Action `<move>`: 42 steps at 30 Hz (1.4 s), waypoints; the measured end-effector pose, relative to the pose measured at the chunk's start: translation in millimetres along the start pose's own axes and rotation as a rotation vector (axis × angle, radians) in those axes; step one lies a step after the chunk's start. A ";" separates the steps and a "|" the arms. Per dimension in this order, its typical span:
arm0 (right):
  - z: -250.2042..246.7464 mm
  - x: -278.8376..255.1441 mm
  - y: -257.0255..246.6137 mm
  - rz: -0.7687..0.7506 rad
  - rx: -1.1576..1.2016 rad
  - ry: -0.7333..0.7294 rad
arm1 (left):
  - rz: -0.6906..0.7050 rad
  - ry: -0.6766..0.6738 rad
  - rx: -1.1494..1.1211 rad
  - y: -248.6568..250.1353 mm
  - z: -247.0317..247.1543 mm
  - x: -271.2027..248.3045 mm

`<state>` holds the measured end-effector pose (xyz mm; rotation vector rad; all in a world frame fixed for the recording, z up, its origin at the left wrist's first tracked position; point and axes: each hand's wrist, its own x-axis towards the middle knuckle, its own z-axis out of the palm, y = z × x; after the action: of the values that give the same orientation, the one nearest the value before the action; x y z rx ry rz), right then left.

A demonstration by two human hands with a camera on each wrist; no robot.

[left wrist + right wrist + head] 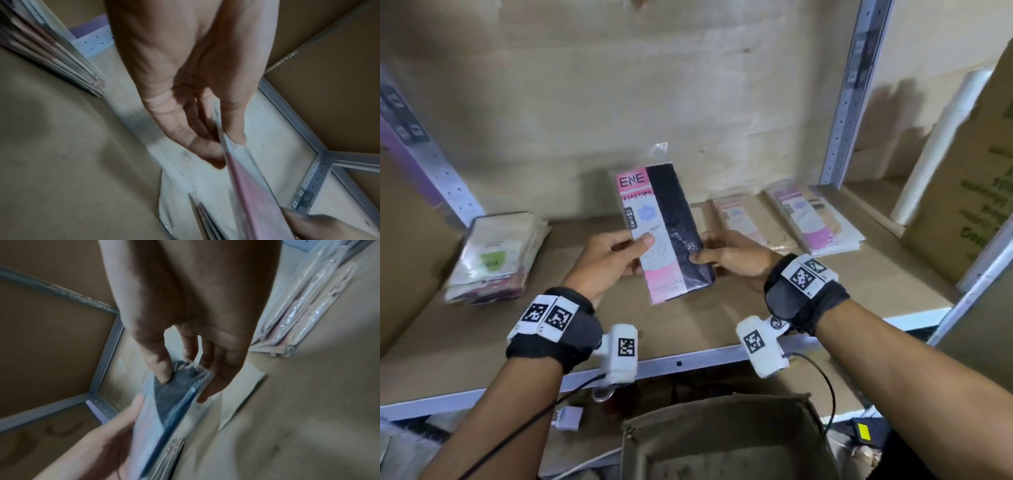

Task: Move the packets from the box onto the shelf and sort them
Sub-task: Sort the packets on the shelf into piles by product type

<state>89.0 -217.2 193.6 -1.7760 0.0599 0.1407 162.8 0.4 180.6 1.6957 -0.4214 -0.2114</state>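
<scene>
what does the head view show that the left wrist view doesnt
Only the head view: the pink-and-black ENE stocking packet's printed front, the open brown cardboard box below the shelf, and the right hand gripping the packet's right edge.

Only the left wrist view: the packet seen edge-on, pinched between thumb and fingers.

Both: the left hand holding the packet, the brown shelf board, the left-side stack of packets.

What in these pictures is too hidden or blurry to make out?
- Head view: the box is cut off by the bottom edge, so its contents stay unseen.
- Head view: the left stack and right stacks are motion-blurred; their print is unreadable.
- Head view: the left hand and right hand cover part of the held packet.
- Both wrist views: blur leaves the packet's label illegible.
</scene>
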 end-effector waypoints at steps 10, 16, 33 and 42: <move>-30.5 0.4 14.9 0.038 -0.029 -0.116 | -0.084 0.353 -0.296 -0.2 -17.6 23.1; -55.0 -3.8 18.3 0.034 -0.063 -0.026 | -0.057 0.432 -0.017 -11.2 -22.6 31.1; -73.9 -14.3 14.9 -0.045 0.108 -0.055 | -0.133 0.067 -0.098 16.7 0.3 15.9; -63.6 -8.2 14.3 0.006 0.198 0.061 | -0.417 0.343 -0.750 -7.1 -8.3 31.3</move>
<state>83.1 -282.6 193.6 -1.5824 0.1190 0.0822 195.6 -3.4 178.1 1.0248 0.2594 -0.3258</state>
